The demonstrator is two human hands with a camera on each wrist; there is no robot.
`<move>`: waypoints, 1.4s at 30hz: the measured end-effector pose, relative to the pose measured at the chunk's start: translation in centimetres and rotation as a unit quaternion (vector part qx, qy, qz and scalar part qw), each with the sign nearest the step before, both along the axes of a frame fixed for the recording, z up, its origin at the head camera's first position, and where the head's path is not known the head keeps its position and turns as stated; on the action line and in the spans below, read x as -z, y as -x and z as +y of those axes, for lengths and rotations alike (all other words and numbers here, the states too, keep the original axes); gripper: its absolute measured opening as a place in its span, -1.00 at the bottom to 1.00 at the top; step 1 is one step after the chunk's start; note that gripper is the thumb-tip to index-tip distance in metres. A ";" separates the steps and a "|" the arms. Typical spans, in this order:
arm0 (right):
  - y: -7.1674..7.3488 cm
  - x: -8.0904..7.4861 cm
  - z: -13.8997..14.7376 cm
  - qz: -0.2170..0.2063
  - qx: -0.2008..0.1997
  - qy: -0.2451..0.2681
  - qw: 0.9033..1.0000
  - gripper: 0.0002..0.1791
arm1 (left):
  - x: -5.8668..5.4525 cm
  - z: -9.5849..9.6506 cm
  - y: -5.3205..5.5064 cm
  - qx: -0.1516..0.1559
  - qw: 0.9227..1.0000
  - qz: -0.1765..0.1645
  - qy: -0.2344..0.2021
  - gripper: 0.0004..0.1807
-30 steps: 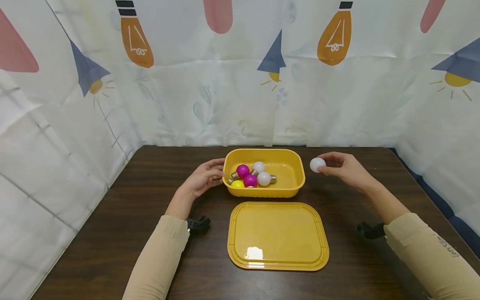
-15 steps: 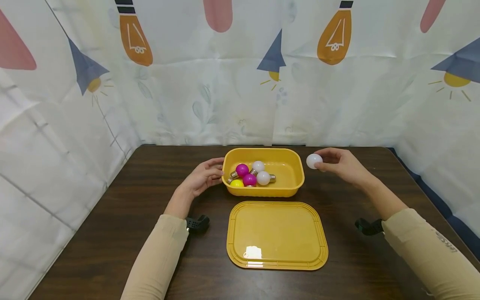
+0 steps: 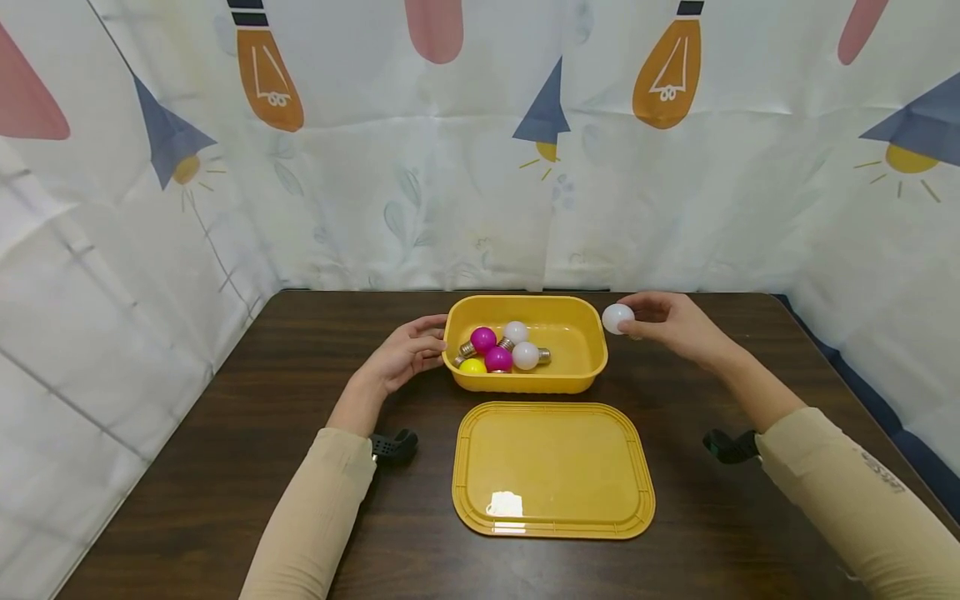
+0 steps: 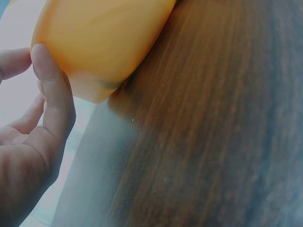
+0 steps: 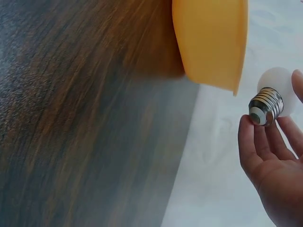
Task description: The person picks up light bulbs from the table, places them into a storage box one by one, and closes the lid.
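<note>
A white light bulb (image 3: 618, 319) with a silver screw base (image 5: 266, 106) is pinched between the thumb and fingers of my right hand (image 3: 667, 325), just off the right rim of a yellow plastic box (image 3: 577, 383). At the box's left end, my left hand (image 3: 405, 354) holds the rim, its thumb (image 4: 47, 64) against the outer wall in the left wrist view. Gathered in the left half of the box are white bulbs (image 3: 526, 356), magenta bulbs (image 3: 483, 339) and a yellow bulb (image 3: 472, 366).
In front of the box a flat yellow lid (image 3: 553, 467) with a raised edge lies on the dark wooden table (image 3: 375, 533). Behind the table's back edge hangs a pale printed curtain (image 3: 465, 200). Dark straps (image 3: 395, 447) show at both wrists.
My right hand has carried the white bulb leftward and slightly up, from away to the right to right beside the box's rim. My left hand has kept its place at the box.
</note>
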State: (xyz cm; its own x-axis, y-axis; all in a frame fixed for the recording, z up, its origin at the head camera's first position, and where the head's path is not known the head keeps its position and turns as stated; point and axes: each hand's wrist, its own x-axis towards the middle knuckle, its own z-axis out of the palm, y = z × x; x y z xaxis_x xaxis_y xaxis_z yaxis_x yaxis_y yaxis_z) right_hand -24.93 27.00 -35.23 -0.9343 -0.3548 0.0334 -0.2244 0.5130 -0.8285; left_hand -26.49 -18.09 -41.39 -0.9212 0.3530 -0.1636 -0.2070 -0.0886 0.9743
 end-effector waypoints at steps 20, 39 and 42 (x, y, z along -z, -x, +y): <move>0.6 -0.6 -2.2 -0.020 -0.009 0.015 1.000 -0.41 | 0.0 0.0 0.0 -0.002 1.000 -0.010 -0.016 -0.32; 1.4 -0.3 -4.9 -0.016 -0.028 0.030 0.999 -0.45 | -0.1 0.1 -0.1 0.001 1.000 -0.010 -0.016 -0.34; 1.5 -0.2 -5.2 -0.013 -0.032 0.029 0.999 -0.45 | -0.1 0.0 -0.2 0.002 1.000 -0.009 -0.015 -0.34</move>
